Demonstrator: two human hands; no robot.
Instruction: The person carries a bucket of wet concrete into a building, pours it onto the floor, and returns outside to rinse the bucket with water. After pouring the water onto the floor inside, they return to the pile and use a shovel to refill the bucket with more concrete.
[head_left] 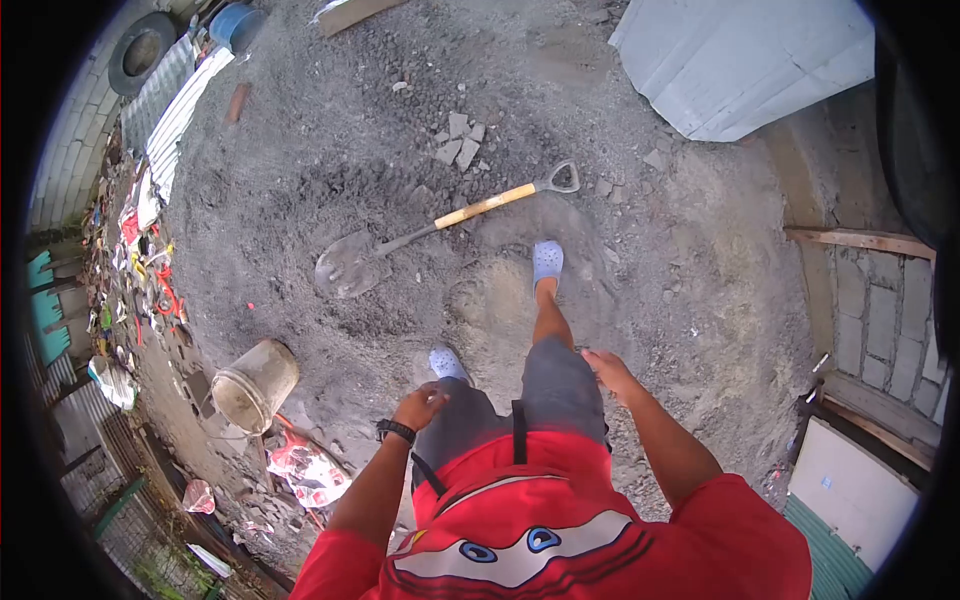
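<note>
A shovel with a wooden shaft [485,207], a grey D-shaped handle and a dirt-coated metal blade [347,266] lies on the ground ahead of my feet. My left hand [420,405], with a dark watch on its wrist, hangs beside my left thigh, its fingers loosely bent and nothing visible in them. Near my right thigh is my right hand [608,375], also without anything visible in it, its fingers loosely apart. Neither hand touches the shovel. My right foot, in a light clog [547,262], is stepped forward close to the shovel's shaft.
A dirty bucket [255,387] lies tilted at the left, near scattered litter and a red-and-white sack [305,470]. Broken concrete pieces [462,140] lie beyond the shovel. Metal sheeting [745,60] stands at the upper right, a block wall [885,310] at the right, a tire [141,54] at the upper left.
</note>
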